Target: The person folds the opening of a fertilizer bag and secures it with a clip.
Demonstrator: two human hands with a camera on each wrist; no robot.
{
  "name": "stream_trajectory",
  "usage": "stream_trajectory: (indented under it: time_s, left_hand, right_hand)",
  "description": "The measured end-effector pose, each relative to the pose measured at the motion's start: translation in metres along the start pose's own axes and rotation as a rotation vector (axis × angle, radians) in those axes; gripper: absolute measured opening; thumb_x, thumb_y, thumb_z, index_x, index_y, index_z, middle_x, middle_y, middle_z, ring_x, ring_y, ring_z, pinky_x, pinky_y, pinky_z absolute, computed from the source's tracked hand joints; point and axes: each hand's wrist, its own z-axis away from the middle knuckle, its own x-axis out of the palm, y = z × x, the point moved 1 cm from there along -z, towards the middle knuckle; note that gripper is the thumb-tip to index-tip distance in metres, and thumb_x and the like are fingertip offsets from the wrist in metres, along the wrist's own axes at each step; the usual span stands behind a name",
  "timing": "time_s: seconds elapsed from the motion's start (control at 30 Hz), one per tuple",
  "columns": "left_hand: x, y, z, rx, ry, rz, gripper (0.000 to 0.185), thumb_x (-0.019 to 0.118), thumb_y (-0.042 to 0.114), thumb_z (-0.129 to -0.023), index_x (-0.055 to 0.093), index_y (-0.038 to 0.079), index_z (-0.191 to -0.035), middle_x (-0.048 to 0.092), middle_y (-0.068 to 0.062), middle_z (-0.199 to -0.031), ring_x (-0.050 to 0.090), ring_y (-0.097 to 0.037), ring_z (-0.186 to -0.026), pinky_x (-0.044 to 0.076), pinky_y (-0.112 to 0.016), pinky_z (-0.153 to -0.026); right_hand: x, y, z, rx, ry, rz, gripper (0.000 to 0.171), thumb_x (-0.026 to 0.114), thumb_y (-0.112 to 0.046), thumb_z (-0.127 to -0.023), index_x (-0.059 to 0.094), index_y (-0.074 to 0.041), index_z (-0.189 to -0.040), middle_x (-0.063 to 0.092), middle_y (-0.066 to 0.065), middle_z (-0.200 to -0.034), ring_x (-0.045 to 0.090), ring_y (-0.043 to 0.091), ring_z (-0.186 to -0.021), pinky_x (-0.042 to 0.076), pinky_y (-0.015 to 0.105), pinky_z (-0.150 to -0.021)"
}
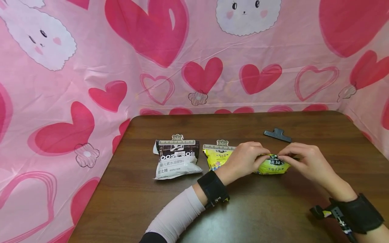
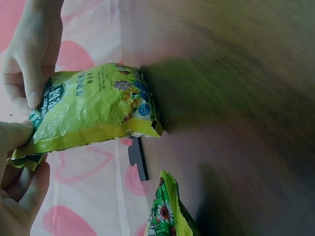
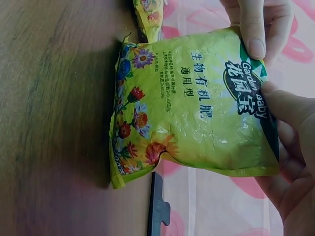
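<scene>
A yellow-green bag with flower print [image 1: 272,166] stands on the brown table [image 1: 261,209], held up by both hands. My left hand [image 1: 248,158] pinches its top edge from the left, and my right hand [image 1: 299,158] pinches the same edge from the right. In the right wrist view the bag [image 3: 192,113] shows its printed front, with the right thumb on the logo corner. In the left wrist view the bag [image 2: 93,108] has my left hand's fingers [image 2: 19,187] at its top. A dark grey clip [image 1: 277,135] lies loose just behind the hands.
A second yellow bag [image 1: 215,158] with a clip across its top lies left of the hands. Further left is a black and white bag [image 1: 176,159], also clipped. Pink heart-print cloth [image 1: 194,67] walls the table at the back and sides.
</scene>
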Motion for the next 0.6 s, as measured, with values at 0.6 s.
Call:
stream_trajectory:
  time_s: [0.6]
  left_hand:
    - [0.0021, -0.0016, 0.0002, -0.013, 0.037, 0.035, 0.017, 0.063, 0.024, -0.098, 0.078, 0.018, -0.104, 0.071, 0.010, -0.088, 0.060, 0.005, -0.077, 0.044, -0.007, -0.073]
  right_hand:
    - [0.0002, 0.0043, -0.0010, 0.018, 0.011, 0.050, 0.040, 0.085, 0.009, -0.062, 0.075, -0.024, -0.083, 0.071, -0.015, -0.077, 0.057, -0.014, -0.072, 0.045, 0.008, -0.062]
